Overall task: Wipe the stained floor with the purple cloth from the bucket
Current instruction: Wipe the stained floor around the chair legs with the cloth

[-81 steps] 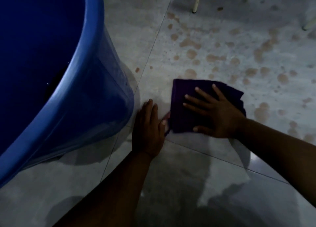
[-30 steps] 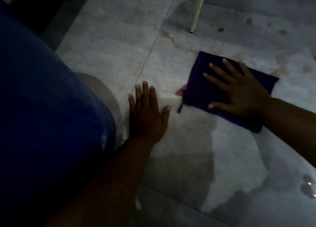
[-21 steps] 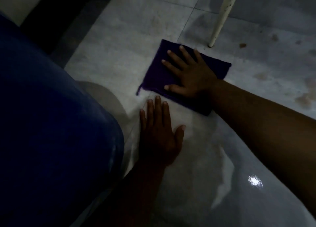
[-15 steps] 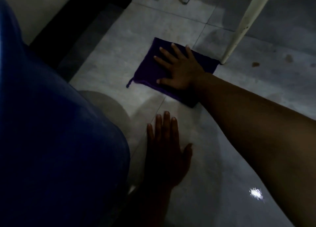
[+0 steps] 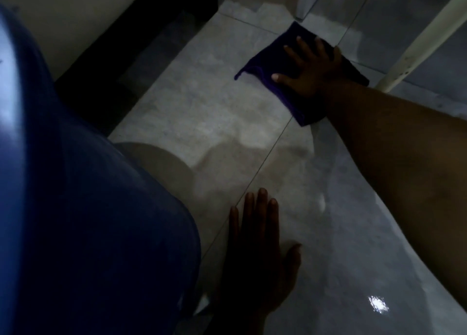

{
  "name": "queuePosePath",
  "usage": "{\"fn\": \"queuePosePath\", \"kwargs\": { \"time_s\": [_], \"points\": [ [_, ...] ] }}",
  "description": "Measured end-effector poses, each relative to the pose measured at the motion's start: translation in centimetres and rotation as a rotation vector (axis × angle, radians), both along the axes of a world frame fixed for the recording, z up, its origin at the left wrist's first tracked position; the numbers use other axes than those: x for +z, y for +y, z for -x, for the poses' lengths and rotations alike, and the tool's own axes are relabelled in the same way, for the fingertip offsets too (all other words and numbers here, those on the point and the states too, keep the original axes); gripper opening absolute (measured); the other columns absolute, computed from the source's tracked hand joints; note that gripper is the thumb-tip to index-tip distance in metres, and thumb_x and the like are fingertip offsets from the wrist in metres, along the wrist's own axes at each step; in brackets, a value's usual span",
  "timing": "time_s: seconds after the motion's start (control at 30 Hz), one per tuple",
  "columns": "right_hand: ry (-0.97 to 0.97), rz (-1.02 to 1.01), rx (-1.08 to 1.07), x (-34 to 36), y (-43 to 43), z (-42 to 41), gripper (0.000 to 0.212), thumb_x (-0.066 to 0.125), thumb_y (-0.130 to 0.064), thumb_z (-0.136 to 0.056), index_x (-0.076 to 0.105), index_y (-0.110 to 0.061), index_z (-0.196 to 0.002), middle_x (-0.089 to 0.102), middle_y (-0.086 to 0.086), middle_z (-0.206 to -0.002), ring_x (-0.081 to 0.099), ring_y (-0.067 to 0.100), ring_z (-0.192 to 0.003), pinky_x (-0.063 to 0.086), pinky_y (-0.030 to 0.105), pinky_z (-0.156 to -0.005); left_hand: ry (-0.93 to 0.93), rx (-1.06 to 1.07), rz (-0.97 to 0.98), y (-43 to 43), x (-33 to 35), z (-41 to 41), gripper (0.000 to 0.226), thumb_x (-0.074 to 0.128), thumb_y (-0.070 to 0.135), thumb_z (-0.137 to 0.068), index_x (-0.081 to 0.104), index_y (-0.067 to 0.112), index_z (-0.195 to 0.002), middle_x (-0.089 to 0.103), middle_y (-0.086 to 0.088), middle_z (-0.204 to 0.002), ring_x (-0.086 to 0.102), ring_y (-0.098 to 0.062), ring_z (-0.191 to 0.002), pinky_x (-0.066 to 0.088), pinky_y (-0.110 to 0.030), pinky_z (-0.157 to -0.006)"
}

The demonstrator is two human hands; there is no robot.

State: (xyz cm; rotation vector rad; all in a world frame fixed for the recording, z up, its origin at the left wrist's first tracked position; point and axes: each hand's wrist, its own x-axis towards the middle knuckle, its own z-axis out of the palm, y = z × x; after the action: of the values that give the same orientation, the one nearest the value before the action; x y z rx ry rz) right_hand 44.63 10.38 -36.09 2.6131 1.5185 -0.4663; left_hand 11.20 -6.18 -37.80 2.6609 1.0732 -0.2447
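The purple cloth (image 5: 265, 64) lies folded flat on the grey tiled floor (image 5: 202, 112) at the upper right. My right hand (image 5: 310, 69) presses down on it with fingers spread, arm stretched far forward. My left hand (image 5: 260, 254) rests palm down on the wet floor near the bottom middle, fingers apart, holding nothing. The big blue bucket (image 5: 75, 208) fills the left side, its wall right beside my left hand. No brown stains show on the tiles in view.
A cream-white furniture leg (image 5: 414, 44) slants down to the floor just right of the cloth. A pale wall with a dark skirting strip (image 5: 121, 56) runs along the upper left. The floor near me is wet and glossy, with a light glint (image 5: 377, 304).
My right hand has pushed the cloth farther away and to the right, toward the white leg. My left hand stays planted by the bucket, and the view has tilted forward.
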Motion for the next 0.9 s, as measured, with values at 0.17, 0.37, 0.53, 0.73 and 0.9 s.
{"fn": "queuePosePath", "kwargs": {
  "time_s": [0.17,0.37,0.53,0.73,0.9],
  "points": [
    [-0.011,-0.023,-0.335,0.1,0.4,-0.1,0.093,0.012,-0.084,-0.083,-0.006,-0.031,-0.157,-0.013,0.004,-0.167,-0.013,0.039,-0.151,-0.004,0.065,-0.118,0.002,0.026,0.012,0.1,-0.1,-0.7,0.088,0.034,0.069,-0.087,0.014,0.018,-0.156,0.005,-0.007,-0.166,0.007,-0.028,-0.152,0.005,-0.053,-0.118],
    [0.005,-0.065,-0.163,-0.4,3.3,1.7,0.090,0.011,-0.081,-0.085,-0.006,-0.031,-0.158,-0.013,0.010,-0.166,-0.014,0.044,-0.150,-0.007,0.068,-0.116,-0.028,0.015,0.003,0.3,0.2,-0.3,0.083,0.029,0.066,-0.092,0.012,0.016,-0.156,0.003,-0.008,-0.166,0.003,-0.027,-0.153,0.005,-0.052,-0.118],
    [-0.021,-0.102,0.315,-0.9,3.7,8.4,0.087,0.010,-0.082,-0.083,-0.001,-0.038,-0.157,-0.007,0.003,-0.168,-0.011,0.037,-0.152,-0.006,0.063,-0.119,-0.005,0.025,0.009,0.3,0.4,-0.3,0.083,0.024,0.069,-0.090,0.012,0.019,-0.156,0.004,-0.006,-0.166,0.003,-0.025,-0.153,0.004,-0.051,-0.118],
    [-0.035,-0.143,0.846,-1.6,-1.7,11.0,0.082,0.015,-0.082,-0.085,0.000,-0.042,-0.155,-0.005,-0.004,-0.167,-0.012,0.029,-0.153,-0.012,0.054,-0.119,0.024,0.033,-0.006,0.1,0.0,0.1,0.085,0.027,0.067,-0.089,0.007,0.021,-0.157,0.003,-0.007,-0.166,0.005,-0.025,-0.153,0.005,-0.051,-0.120],
    [-0.077,-0.114,0.505,-1.0,-4.5,4.5,0.095,0.004,-0.091,-0.073,0.001,-0.044,-0.155,-0.003,-0.006,-0.168,-0.008,0.031,-0.154,-0.008,0.059,-0.118,0.052,0.057,-0.030,0.3,-0.4,-0.5,0.090,0.029,0.071,-0.085,0.007,0.021,-0.156,-0.001,-0.007,-0.166,0.001,-0.026,-0.153,0.007,-0.053,-0.120]
  ]
}}
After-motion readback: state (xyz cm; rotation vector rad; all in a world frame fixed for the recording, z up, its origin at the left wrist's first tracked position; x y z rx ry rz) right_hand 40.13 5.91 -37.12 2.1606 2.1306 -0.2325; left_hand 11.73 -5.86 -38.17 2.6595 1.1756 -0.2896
